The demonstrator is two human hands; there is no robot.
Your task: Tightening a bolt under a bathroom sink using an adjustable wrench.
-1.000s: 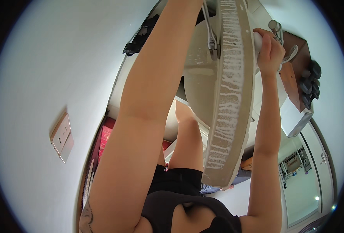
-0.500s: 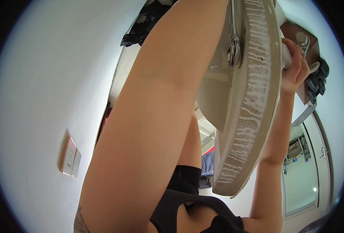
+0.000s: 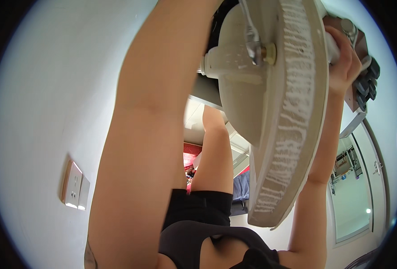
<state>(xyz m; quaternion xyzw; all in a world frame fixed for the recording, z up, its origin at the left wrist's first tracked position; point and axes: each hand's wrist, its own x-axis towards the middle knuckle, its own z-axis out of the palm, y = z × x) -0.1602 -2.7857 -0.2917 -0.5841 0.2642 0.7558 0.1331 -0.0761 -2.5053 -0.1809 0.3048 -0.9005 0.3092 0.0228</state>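
The right hand [image 3: 345, 67] curls closed round a white fitting [image 3: 332, 47] beside the ceramic washbasin [image 3: 292, 134] — seemingly bracing — as a wrench [image 3: 253, 39] sits by the brass nut [image 3: 269, 53] underneath, the out-of-frame left hand's grip impossible to tell.

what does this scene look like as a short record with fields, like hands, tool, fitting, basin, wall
left hand: out of view, forearm running past the top edge
right hand: fingers curled around a white part at the basin's right side
tool: metal wrench, head beside the fitting; contact unclear
fitting: brass nut
basin: beige, white streaks along its edge
wall: socket plate, at left
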